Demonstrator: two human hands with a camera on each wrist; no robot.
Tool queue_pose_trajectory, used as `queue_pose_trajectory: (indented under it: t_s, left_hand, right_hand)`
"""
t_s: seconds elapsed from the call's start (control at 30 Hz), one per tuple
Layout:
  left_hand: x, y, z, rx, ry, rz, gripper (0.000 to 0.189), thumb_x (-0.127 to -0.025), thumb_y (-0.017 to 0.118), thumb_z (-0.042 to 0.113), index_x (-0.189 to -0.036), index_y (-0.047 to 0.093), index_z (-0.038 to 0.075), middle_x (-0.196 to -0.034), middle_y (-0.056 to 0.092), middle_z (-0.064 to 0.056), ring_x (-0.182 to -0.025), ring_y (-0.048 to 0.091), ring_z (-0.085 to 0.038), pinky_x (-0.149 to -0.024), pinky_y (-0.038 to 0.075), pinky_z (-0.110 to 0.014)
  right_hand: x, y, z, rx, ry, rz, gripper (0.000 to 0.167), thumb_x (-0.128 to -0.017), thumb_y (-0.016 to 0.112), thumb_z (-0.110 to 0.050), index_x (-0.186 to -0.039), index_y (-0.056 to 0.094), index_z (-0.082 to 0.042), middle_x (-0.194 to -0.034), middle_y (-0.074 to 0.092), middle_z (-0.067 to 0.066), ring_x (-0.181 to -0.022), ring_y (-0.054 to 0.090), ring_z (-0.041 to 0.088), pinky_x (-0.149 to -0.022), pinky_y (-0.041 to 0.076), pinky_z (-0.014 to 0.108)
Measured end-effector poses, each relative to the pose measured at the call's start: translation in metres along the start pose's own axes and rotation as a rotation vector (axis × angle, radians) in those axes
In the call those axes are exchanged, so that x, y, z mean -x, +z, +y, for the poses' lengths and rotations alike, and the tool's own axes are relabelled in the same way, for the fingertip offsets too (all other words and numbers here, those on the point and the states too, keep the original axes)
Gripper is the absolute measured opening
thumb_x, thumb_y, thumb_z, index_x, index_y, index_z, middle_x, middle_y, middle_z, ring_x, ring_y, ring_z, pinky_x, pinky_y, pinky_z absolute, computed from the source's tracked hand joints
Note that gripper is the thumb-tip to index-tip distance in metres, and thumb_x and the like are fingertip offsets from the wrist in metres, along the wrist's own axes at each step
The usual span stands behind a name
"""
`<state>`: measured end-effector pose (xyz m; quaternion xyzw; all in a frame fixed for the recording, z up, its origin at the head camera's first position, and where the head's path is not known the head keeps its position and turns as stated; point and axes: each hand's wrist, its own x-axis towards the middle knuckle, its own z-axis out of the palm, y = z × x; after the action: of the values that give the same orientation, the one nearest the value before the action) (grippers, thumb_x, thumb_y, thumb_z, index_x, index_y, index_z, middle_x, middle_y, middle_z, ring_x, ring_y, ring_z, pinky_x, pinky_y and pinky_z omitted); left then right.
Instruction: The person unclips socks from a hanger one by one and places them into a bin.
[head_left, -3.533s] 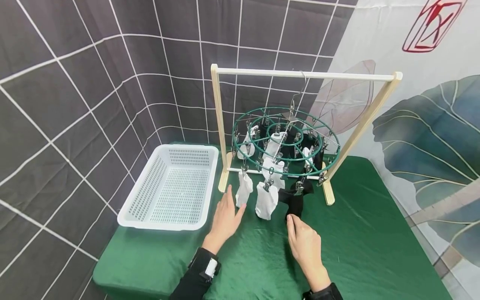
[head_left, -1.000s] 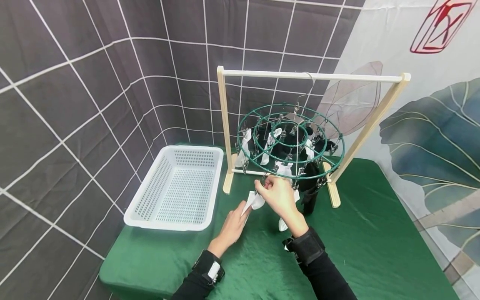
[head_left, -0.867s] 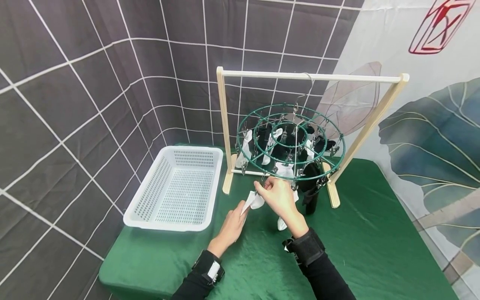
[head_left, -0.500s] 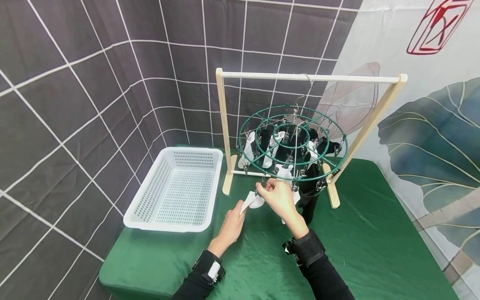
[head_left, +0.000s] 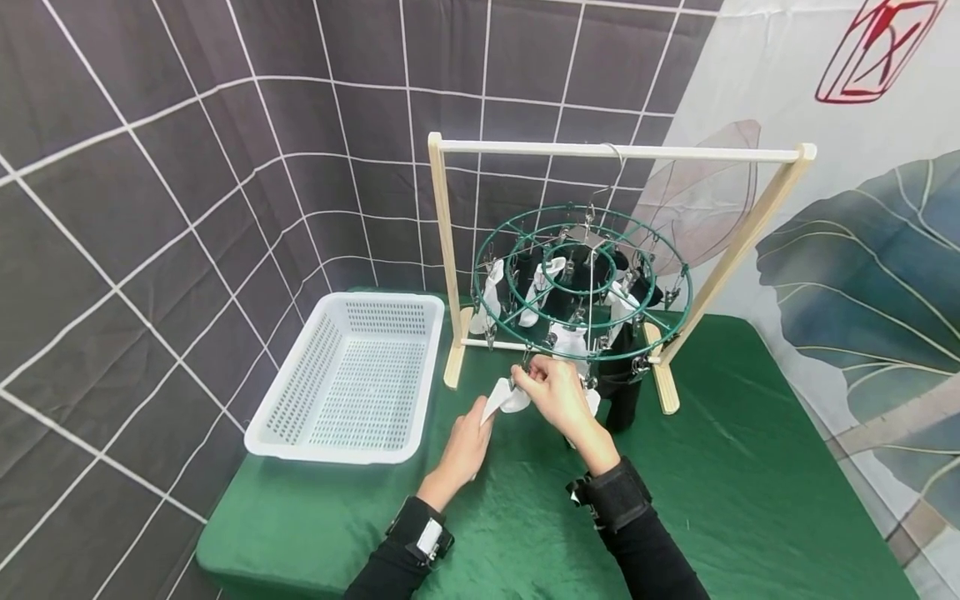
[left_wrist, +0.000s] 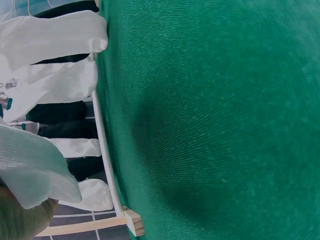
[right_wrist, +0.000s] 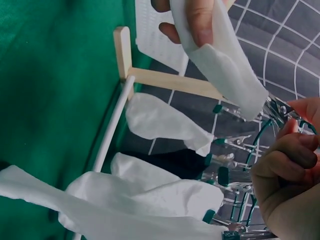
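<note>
My left hand (head_left: 461, 446) holds a white sock (head_left: 498, 398) at the front left of a green round drying hanger (head_left: 567, 206). My right hand (head_left: 558, 396) pinches a metal clip (right_wrist: 280, 109) at the sock's upper end. In the right wrist view, the sock stretches slantwise between the two hands, its end right at the clip's jaws. Other white socks (right_wrist: 162, 122) and black socks (head_left: 621, 404) hang from clips around the rings. The left wrist view shows the held sock (left_wrist: 37, 162) close up, covering much of the left hand.
A wooden stand (head_left: 442, 225) with a white crossbar (head_left: 525, 148) carries the hanger. Left of it, a white perforated basket (head_left: 258, 417) sits on the green-covered table (head_left: 712, 500). A grey gridded cloth (head_left: 360, 117) hangs behind.
Earlier, the left hand was open beside a white sock and the right touched a black one. Since then both came together at a white sock and its clip; the hanger has turned. Lately they barely move.
</note>
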<state>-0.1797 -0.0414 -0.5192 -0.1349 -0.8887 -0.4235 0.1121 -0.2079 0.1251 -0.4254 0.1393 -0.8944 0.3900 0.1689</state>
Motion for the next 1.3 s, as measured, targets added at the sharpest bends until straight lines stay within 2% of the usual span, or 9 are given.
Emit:
queue_pose_trajectory:
  t_s: [0.37, 0.47, 0.63, 0.8, 0.9, 1.03, 1.13, 1.2, 1.3]
  left_hand:
    - [0.006, -0.011, 0.007, -0.051, -0.022, -0.003, 0.009, -0.104, 0.052, 0.013, -0.101, 0.052, 0.004, -0.073, 0.068, -0.02, -0.066, 0.068, -0.036, -0.049, 0.046, -0.041]
    - [0.008, -0.024, 0.016, -0.045, -0.036, -0.021, 0.011, -0.105, 0.051, 0.014, -0.1, 0.051, 0.005, -0.07, 0.065, -0.018, -0.058, 0.062, -0.03, -0.046, 0.043, -0.035]
    - [0.004, -0.055, 0.031, -0.067, -0.008, -0.034, 0.012, -0.106, 0.049, 0.015, -0.102, 0.051, 0.004, -0.065, 0.061, -0.015, -0.052, 0.052, -0.021, -0.044, 0.04, -0.03]
    - [-0.015, -0.099, 0.036, -0.114, -0.059, -0.093, 0.02, -0.108, 0.044, 0.019, -0.119, 0.052, 0.004, -0.071, 0.059, -0.012, -0.054, 0.053, -0.018, -0.044, 0.043, -0.028]
    - [-0.034, -0.126, 0.031, -0.167, -0.113, -0.188, 0.033, -0.111, 0.036, 0.025, -0.133, 0.048, 0.005, -0.079, 0.058, -0.011, -0.059, 0.055, -0.019, -0.049, 0.046, -0.027]
    - [-0.061, -0.154, 0.019, -0.258, -0.12, -0.315, 0.047, -0.111, 0.026, 0.032, -0.145, 0.041, 0.002, -0.096, 0.061, -0.017, -0.077, 0.063, -0.024, -0.065, 0.053, -0.032]
    - [-0.077, -0.164, 0.004, -0.322, -0.084, -0.374, 0.051, -0.111, 0.025, 0.029, -0.149, 0.037, -0.003, -0.115, 0.064, -0.024, -0.098, 0.068, -0.033, -0.086, 0.058, -0.041]
    - [-0.084, -0.168, -0.006, -0.344, -0.076, -0.414, 0.05, -0.11, 0.027, 0.025, -0.15, 0.036, -0.005, -0.125, 0.062, -0.028, -0.112, 0.066, -0.04, -0.099, 0.054, -0.05]
    - [-0.09, -0.168, -0.023, -0.417, -0.113, -0.497, 0.05, -0.11, 0.029, 0.023, -0.149, 0.038, -0.007, -0.134, 0.059, -0.03, -0.12, 0.063, -0.042, -0.106, 0.05, -0.053]
  right_hand:
    - [-0.002, -0.005, 0.004, -0.022, -0.014, 0.052, 0.038, -0.089, 0.069, -0.016, -0.058, 0.048, -0.011, -0.053, 0.034, -0.009, -0.049, 0.033, 0.008, -0.051, 0.024, 0.022]
    - [-0.003, -0.007, 0.002, -0.029, 0.005, 0.063, 0.038, -0.088, 0.069, -0.016, -0.057, 0.048, -0.011, -0.052, 0.034, -0.009, -0.049, 0.034, 0.009, -0.051, 0.024, 0.022]
    - [-0.002, -0.01, 0.001, -0.026, 0.026, 0.061, 0.038, -0.088, 0.069, -0.015, -0.057, 0.048, -0.01, -0.053, 0.036, -0.007, -0.049, 0.035, 0.011, -0.051, 0.025, 0.023]
    - [-0.002, -0.01, -0.001, -0.022, 0.025, 0.046, 0.038, -0.089, 0.069, -0.016, -0.057, 0.047, -0.011, -0.052, 0.037, -0.006, -0.049, 0.036, 0.012, -0.051, 0.026, 0.023]
    - [-0.003, -0.01, 0.0, -0.02, 0.029, 0.035, 0.039, -0.088, 0.07, -0.017, -0.058, 0.046, -0.011, -0.053, 0.036, -0.006, -0.049, 0.036, 0.011, -0.051, 0.026, 0.023]
    - [-0.004, -0.012, 0.0, -0.018, 0.04, 0.013, 0.041, -0.089, 0.069, -0.019, -0.057, 0.044, -0.012, -0.053, 0.033, -0.006, -0.049, 0.033, 0.012, -0.052, 0.025, 0.023]
    - [-0.003, -0.014, -0.001, -0.02, 0.048, -0.001, 0.043, -0.09, 0.069, -0.019, -0.057, 0.043, -0.013, -0.053, 0.033, -0.006, -0.049, 0.032, 0.013, -0.053, 0.025, 0.023]
    - [-0.003, -0.014, -0.002, -0.02, 0.051, -0.007, 0.043, -0.09, 0.069, -0.019, -0.057, 0.042, -0.013, -0.053, 0.033, -0.006, -0.05, 0.032, 0.013, -0.054, 0.025, 0.023]
    - [-0.001, -0.014, -0.004, -0.015, 0.045, -0.009, 0.043, -0.09, 0.069, -0.019, -0.057, 0.042, -0.013, -0.053, 0.032, -0.007, -0.05, 0.033, 0.012, -0.053, 0.025, 0.023]
